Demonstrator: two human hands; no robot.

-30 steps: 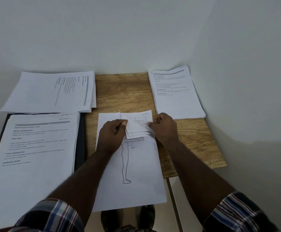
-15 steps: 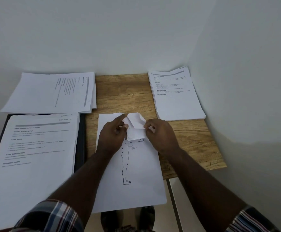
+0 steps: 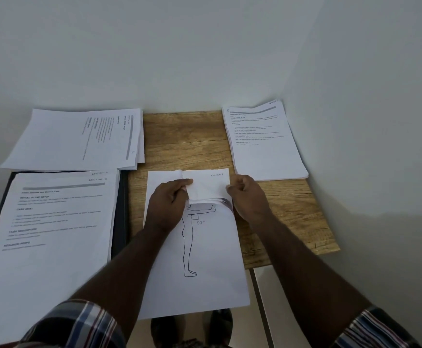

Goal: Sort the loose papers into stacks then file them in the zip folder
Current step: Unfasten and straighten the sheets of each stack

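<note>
A stack of papers (image 3: 204, 285) with a line drawing of a standing figure lies in the middle of the wooden table (image 3: 187, 141). Its top corner pages (image 3: 208, 189) are lifted and curled back. My left hand (image 3: 167, 207) pinches the left side of these lifted pages. My right hand (image 3: 246, 197) holds their right edge with curled fingers. A printed stack (image 3: 51, 222) lies on the dark zip folder (image 3: 119, 217) at the left. Two more printed stacks lie at the back left (image 3: 79, 139) and back right (image 3: 262, 141).
White walls close the table in at the back and right. The middle stack overhangs the table's front edge. Below it are my shoes (image 3: 220, 327) and a tiled floor (image 3: 280, 297).
The lifted top pages were folded into a small bunch half a second ago; now they are spread wider and flatter between both hands, showing a handwritten section label.
</note>
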